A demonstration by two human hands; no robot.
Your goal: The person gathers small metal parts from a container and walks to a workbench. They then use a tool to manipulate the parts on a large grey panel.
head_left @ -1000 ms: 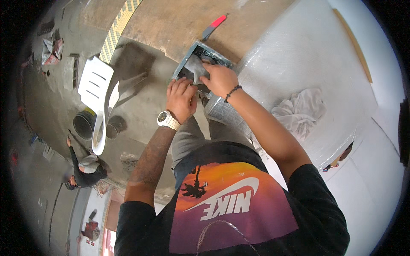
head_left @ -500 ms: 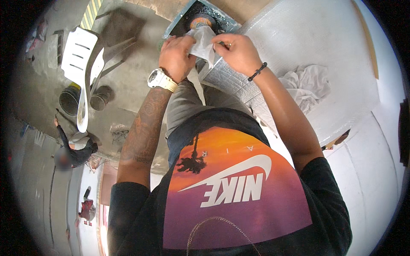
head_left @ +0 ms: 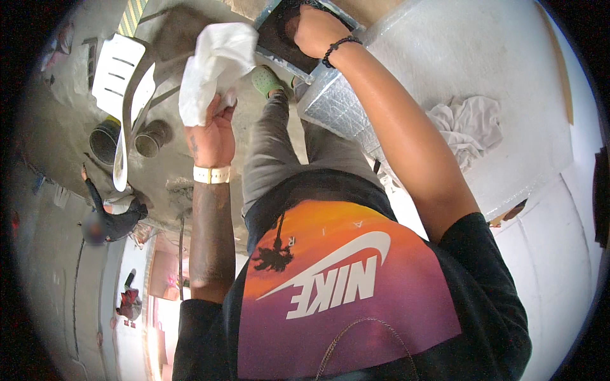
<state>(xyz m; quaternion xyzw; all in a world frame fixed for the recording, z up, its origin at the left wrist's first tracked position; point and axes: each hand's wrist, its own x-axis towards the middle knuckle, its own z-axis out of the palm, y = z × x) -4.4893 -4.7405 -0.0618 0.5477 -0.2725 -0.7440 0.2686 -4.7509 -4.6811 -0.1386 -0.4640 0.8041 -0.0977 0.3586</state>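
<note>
My left hand (head_left: pixel 215 141) is raised at the left with its fingers closed on a thin white cloth (head_left: pixel 222 54), which billows loosely above it. Over at the top, my right hand (head_left: pixel 319 32) reaches into a blue-grey open box (head_left: pixel 270 14) with a dark inside. Its fingers curl downward, and whatever they may grip is hidden behind the hand. The round disc in the box is mostly covered by that hand.
A white slotted chair (head_left: pixel 117 79) stands at the left beside two dark buckets (head_left: pixel 150 140). Silvery, plastic-covered padding (head_left: pixel 337 108) lies at the right, with a crumpled white cloth (head_left: pixel 467 124) on it. Another person (head_left: pixel 117 219) is low at the far left.
Both hands were together at the white cloth in front of the box. My left hand has carried the cloth left and nearer, while my right has let go and moved into the box.
</note>
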